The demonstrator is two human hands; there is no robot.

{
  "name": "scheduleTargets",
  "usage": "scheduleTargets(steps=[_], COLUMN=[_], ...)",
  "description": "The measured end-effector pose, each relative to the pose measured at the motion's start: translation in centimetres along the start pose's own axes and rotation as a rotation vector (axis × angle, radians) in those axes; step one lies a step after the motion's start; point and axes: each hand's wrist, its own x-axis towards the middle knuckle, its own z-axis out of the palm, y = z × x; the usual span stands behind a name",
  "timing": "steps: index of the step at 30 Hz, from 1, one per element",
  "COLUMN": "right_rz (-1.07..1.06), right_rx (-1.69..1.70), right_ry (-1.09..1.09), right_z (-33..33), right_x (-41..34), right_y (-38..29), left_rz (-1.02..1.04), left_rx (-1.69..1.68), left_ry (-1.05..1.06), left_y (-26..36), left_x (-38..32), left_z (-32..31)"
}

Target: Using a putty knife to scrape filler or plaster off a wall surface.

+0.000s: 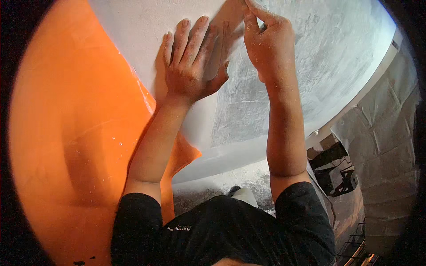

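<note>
My left hand (188,61) lies palm down on a pale painted panel (206,123), its fingers spread and holding nothing visible. To its right, my right hand (271,43) is bent at the wrist with thumb and fingers brought together at the upper edge of the view. Whether something thin sits between those fingertips cannot be told. Under and beside the right hand the panel has a grey, scuffed, streaky finish (319,69). Dust specks dot the right hand and forearm. Dark shadows of both hands fall across the surface.
A large orange area (100,83) borders the panel on the left, with a ragged, shiny edge and a pointed tip. Grey, creased sheeting (379,139) hangs at the right, beside dark clutter (336,169). Below the panel's lower edge shows a stained floor (206,196).
</note>
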Motion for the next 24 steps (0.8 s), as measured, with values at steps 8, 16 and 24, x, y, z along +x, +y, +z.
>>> scheduleTargets(steps=[8, 16, 24], right_rz=[-0.311, -0.258, -0.275], right_rx=[0.153, -0.010, -0.064], right_ry=[0.110, 0.175, 0.127], right_z=[0.0, 0.3, 0.6], right_x=[2.1, 3.5, 5.3], right_y=[0.3, -0.3, 2.2], left_rz=[-0.005, -0.010, -0.004], left_rx=[-0.055, -0.084, -0.089], left_ry=[0.040, 0.049, 0.075], left_y=[-0.1, -0.2, -0.3], left_x=[-0.1, -0.2, -0.1], left_z=[0.4, 0.7, 0.9])
